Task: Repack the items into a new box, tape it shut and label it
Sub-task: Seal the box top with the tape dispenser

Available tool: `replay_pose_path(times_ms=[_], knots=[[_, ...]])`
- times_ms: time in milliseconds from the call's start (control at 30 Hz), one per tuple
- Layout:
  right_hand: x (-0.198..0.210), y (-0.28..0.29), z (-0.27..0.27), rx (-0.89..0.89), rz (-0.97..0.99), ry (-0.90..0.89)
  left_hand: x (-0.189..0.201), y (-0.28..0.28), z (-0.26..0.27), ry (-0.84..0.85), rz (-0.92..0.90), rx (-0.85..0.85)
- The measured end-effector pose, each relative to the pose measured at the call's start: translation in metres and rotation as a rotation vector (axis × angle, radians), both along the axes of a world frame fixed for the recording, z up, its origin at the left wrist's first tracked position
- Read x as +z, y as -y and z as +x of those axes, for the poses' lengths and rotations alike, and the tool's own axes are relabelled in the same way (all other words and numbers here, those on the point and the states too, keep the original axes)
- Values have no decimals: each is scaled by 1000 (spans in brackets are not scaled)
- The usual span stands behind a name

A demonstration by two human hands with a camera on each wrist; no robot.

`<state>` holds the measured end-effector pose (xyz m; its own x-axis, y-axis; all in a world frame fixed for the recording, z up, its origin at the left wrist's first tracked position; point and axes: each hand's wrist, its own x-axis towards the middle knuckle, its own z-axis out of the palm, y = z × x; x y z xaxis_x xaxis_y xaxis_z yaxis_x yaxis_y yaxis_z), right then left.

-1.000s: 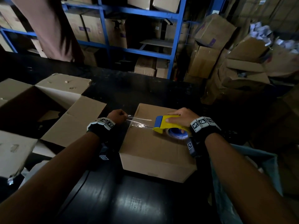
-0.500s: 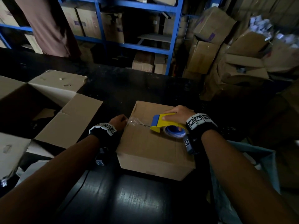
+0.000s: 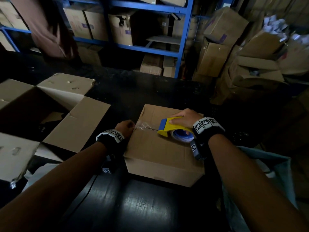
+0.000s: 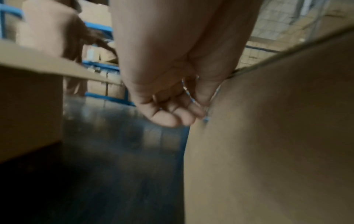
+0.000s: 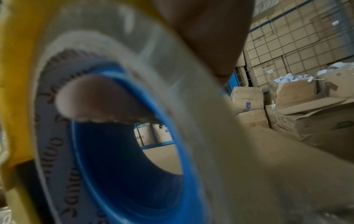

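Note:
A closed brown cardboard box (image 3: 160, 153) sits on the dark table in front of me. My right hand (image 3: 185, 118) grips a yellow and blue tape dispenser (image 3: 173, 130) that rests on the box top by the seam. A strip of clear tape (image 3: 144, 127) runs from it to the box's left edge. There my left hand (image 3: 124, 128) pinches the tape end with curled fingers (image 4: 180, 115) against the box's side wall (image 4: 277, 136). In the right wrist view the tape roll (image 5: 145, 106) fills the frame, with a finger through its blue core (image 5: 122, 151).
A large open cardboard box (image 3: 40, 114) with spread flaps stands on the table to the left. Blue shelving (image 3: 182, 39) with cartons runs behind, and a person in a brown garment (image 3: 48, 30) stands at the back left. Piled boxes (image 3: 250, 64) crowd the right.
The stretched tape has come down onto the box top. My left hand has dropped to the box's left edge with the tape end, and the dispenser now rests on the seam.

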<state>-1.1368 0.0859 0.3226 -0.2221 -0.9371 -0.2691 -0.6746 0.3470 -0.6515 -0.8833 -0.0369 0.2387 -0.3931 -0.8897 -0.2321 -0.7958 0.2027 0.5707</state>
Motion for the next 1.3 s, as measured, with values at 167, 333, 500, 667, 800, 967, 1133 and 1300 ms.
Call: replay_pose_path(times_ms=[167, 333, 500, 667, 800, 967, 1133, 1300], knots=[[4, 0, 5, 6, 7, -34, 18, -7, -5, 109, -166, -76], [8, 1, 6, 24, 31, -80, 23, -31, -21, 179, -432, -484], [12, 5, 2, 41, 69, -50, 6, -46, -20, 407, -440, -685], [13, 9, 7, 58, 83, -71, 3, -46, -18, 450, -461, -683], [7, 2, -2, 29, -21, -30, 5, -55, -26, 385, -508, -626], [-2, -8, -12, -45, -105, 81, 4, -57, -28, 367, -432, -612], [-9, -12, 3, -70, -118, 302, 3, -48, -11, 390, -466, -652], [-11, -20, 33, -38, -114, 430, 6, -40, 19, 352, -463, -602]])
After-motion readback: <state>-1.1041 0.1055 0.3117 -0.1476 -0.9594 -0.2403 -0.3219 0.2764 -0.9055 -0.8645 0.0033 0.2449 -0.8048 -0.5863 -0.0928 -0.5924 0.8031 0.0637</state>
